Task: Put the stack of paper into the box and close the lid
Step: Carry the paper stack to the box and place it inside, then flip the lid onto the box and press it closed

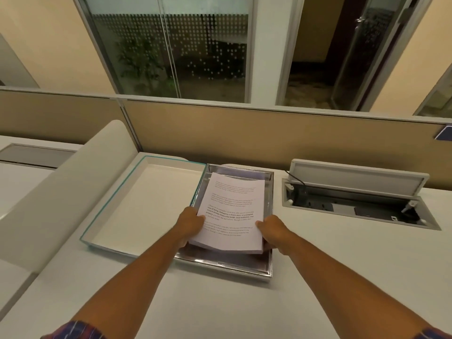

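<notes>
A stack of printed white paper (232, 214) is held over a shallow box with a shiny silver inside (227, 265) in the middle of the desk. My left hand (189, 223) grips the stack's left edge and my right hand (271, 231) grips its right edge near the front corner. The near end of the stack is raised above the box floor; its far end dips into the box. The box's lid (146, 204), white inside with a teal rim, lies open and flat to the left of the box, touching its left wall.
An open cable hatch (354, 206) with a raised flap is sunk into the desk to the right of the box. A beige partition (269, 133) runs along the desk's far edge. A white curved divider (61, 192) stands to the left of the lid.
</notes>
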Tool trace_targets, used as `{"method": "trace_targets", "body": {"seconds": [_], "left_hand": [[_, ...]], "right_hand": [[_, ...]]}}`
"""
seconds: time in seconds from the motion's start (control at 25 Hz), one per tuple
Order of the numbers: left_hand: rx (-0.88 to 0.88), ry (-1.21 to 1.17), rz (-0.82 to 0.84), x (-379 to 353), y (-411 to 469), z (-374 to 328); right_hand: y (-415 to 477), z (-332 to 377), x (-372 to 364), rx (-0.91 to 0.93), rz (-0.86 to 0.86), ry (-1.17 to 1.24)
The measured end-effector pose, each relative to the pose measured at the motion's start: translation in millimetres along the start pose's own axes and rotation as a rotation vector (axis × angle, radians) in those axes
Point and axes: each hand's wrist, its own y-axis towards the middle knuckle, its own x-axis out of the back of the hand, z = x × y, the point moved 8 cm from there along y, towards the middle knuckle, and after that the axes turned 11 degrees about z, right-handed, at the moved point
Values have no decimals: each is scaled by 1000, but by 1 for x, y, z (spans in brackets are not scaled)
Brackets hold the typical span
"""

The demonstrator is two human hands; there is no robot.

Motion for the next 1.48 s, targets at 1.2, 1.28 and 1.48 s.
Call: {"method": "trace_targets", "body": {"seconds": [1.2,1.28,1.48], "left_hand": [[22,123,-761,75,-117,74],[213,39,-819,82,-121,107],[577,-168,-644,76,-116,159]], "right_hand": [[-56,-43,-99,373,18,-1051],[-55,-51,-104,359,38,-1115],[-52,-54,-108,376,22,-1155]]}}
